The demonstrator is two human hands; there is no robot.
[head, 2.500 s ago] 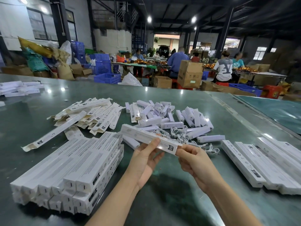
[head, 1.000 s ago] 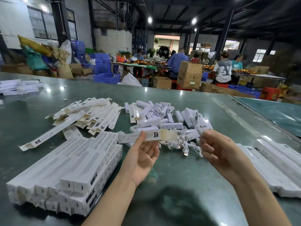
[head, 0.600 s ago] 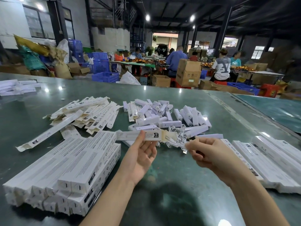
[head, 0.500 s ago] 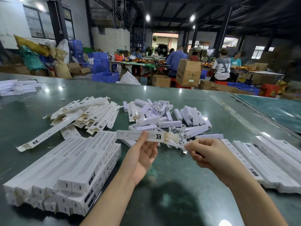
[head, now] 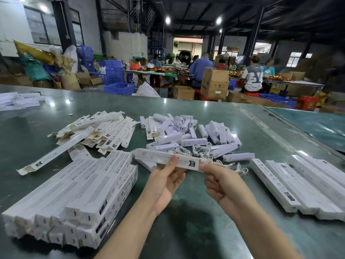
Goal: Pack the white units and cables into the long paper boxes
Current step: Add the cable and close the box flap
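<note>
My left hand (head: 165, 179) holds a long white paper box (head: 160, 158) level over the green table, thumb on top near its right end. My right hand (head: 217, 181) has curled fingers at the box's open right end, where a bit of white cable shows. More white cables (head: 200, 149) lie tangled just behind the box. A heap of white units (head: 188, 130) lies behind them. Flat empty paper boxes (head: 99, 131) lie scattered at the back left.
A stack of filled boxes (head: 78, 195) sits at the near left. Another row of filled boxes (head: 302, 182) lies at the right. More white boxes (head: 17, 100) rest at the far left of the green table (head: 186, 230). People work at tables behind.
My right hand picked a cable from the pile and brought it to the box's open right end; most of the cable is now out of sight at that end. My left hand kept hold of the box.
</note>
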